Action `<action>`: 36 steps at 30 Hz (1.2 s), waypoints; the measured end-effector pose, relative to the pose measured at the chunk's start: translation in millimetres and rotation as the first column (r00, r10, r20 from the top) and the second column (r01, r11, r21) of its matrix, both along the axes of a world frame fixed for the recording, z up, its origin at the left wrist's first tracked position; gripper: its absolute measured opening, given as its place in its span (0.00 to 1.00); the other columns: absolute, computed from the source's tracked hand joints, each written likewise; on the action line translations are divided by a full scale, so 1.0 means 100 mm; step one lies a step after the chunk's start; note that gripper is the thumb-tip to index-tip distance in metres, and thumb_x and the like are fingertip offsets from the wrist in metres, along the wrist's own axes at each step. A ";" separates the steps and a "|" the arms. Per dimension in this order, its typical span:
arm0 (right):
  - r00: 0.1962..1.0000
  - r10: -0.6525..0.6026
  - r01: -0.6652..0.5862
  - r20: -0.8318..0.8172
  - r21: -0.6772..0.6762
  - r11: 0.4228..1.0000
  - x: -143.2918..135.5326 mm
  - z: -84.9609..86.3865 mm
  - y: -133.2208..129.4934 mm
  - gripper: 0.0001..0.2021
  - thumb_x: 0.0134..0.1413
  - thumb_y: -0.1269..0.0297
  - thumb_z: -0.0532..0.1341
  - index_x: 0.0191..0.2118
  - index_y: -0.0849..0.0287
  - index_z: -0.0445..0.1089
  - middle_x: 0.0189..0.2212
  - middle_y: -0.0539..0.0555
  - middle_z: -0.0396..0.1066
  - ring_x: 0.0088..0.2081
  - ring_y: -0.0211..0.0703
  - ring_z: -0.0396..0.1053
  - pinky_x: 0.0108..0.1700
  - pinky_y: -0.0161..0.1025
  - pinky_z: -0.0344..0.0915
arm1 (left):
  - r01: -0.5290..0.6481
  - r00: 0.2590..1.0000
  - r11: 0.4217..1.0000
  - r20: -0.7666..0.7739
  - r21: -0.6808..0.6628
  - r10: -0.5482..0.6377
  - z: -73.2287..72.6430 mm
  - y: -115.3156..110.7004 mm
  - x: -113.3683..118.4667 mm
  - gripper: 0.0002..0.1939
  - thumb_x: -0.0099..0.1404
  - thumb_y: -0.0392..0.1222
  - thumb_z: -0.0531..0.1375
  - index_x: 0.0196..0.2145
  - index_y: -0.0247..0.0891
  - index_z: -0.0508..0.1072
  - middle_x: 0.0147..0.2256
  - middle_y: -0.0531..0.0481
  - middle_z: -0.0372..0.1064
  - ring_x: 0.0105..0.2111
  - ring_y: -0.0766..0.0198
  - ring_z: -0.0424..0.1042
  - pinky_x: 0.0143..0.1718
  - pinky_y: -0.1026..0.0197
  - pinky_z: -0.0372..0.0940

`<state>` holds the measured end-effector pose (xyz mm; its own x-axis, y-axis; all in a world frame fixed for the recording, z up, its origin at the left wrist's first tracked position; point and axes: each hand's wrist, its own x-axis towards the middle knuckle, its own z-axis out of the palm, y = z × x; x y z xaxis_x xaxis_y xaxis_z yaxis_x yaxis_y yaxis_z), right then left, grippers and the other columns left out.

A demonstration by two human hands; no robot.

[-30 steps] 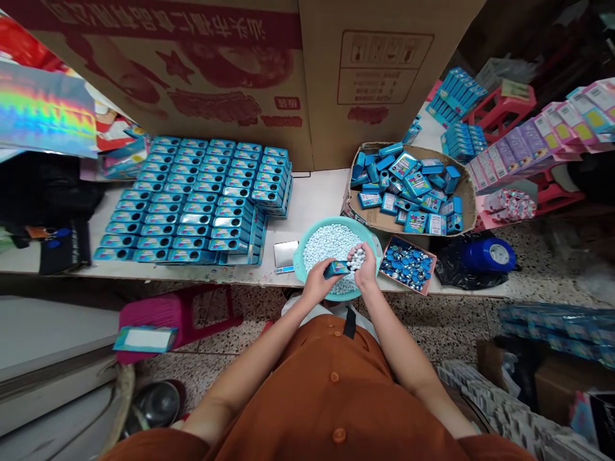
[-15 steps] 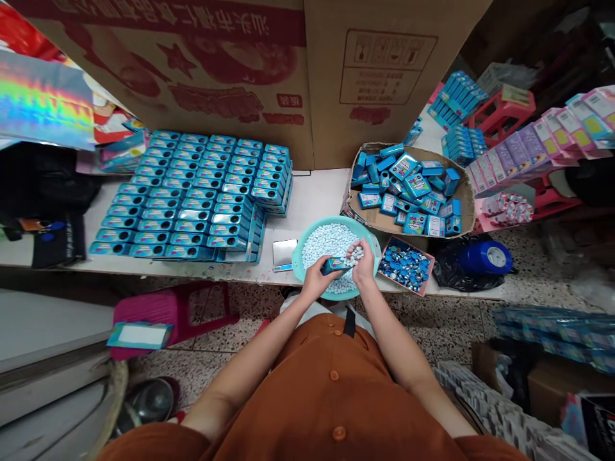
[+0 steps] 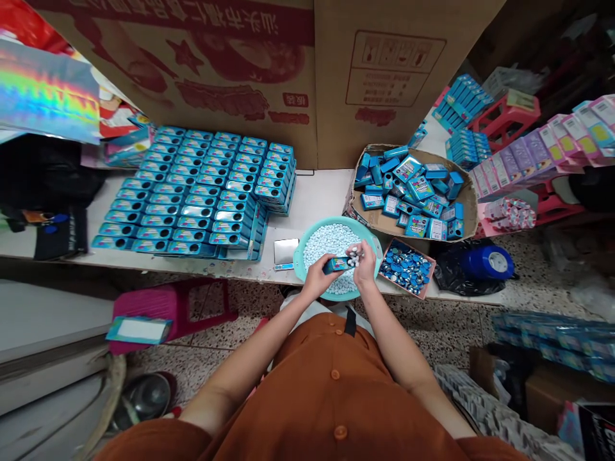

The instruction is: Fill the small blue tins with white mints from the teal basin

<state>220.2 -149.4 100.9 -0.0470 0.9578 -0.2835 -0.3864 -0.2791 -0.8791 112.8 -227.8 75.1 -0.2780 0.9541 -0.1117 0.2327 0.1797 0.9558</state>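
Note:
Over a turquoise basin [image 3: 298,256] of small white balls [image 3: 327,243], my left hand [image 3: 316,278] grips a small blue box [image 3: 339,264], tilted on its side with one end toward the right. My right hand [image 3: 366,264] is curled around several white balls [image 3: 354,253], held against that end of the box. A pink tray of blue and silver caps [image 3: 406,267] stands right of the basin. Behind it, a cut-down carton [image 3: 354,203] holds a loose heap of blue boxes [image 3: 419,187].
Rows of blue boxes [image 3: 192,198] stand on the left of the white table [image 3: 317,198]. A large cardboard carton [image 3: 331,83] rises behind. A flat silvery piece [image 3: 286,248] lies left of the basin. Blue tape [image 3: 487,262] sits far right; a magenta stool [image 3: 177,307] stands below left.
Fewer white balls show in my right hand, and they lie closer to the box's end. The view has shifted slightly; both hands stay over the basin.

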 end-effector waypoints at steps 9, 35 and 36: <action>0.996 0.033 -0.037 0.082 0.054 0.998 0.01 0.05 0.00 0.22 0.53 0.52 0.57 0.14 0.58 0.57 0.25 0.52 0.70 0.31 0.39 0.68 0.36 0.37 0.67 | 0.034 0.999 0.999 -0.015 0.038 -0.033 0.01 0.04 0.00 0.18 0.53 0.44 0.65 0.42 0.41 0.70 0.42 0.48 0.71 0.44 0.57 0.70 0.47 0.56 0.63; 0.588 0.319 -0.404 0.743 -0.071 0.912 0.43 -0.95 0.20 0.17 0.49 0.50 0.59 0.37 0.57 0.72 0.41 0.56 0.72 0.47 0.47 0.66 0.53 0.46 0.59 | -0.236 0.930 0.966 0.312 0.100 0.195 0.11 -0.28 -0.21 0.19 0.53 0.42 0.66 0.40 0.40 0.64 0.47 0.43 0.69 0.52 0.56 0.68 0.54 0.49 0.61; 0.512 0.312 -0.460 0.800 -0.052 0.887 0.42 -1.03 0.22 0.17 0.50 0.51 0.59 0.41 0.58 0.71 0.44 0.57 0.70 0.50 0.49 0.65 0.55 0.47 0.57 | -0.254 0.926 0.963 0.310 0.085 0.217 0.11 -0.27 -0.22 0.19 0.54 0.42 0.66 0.40 0.40 0.63 0.47 0.43 0.69 0.51 0.56 0.68 0.54 0.49 0.62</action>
<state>262.2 -127.0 -1.9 -0.2588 0.9313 -0.2564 0.5683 -0.0679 -0.8201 90.8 -255.1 85.8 -0.4684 0.8765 -0.1109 -0.0978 0.0733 0.9925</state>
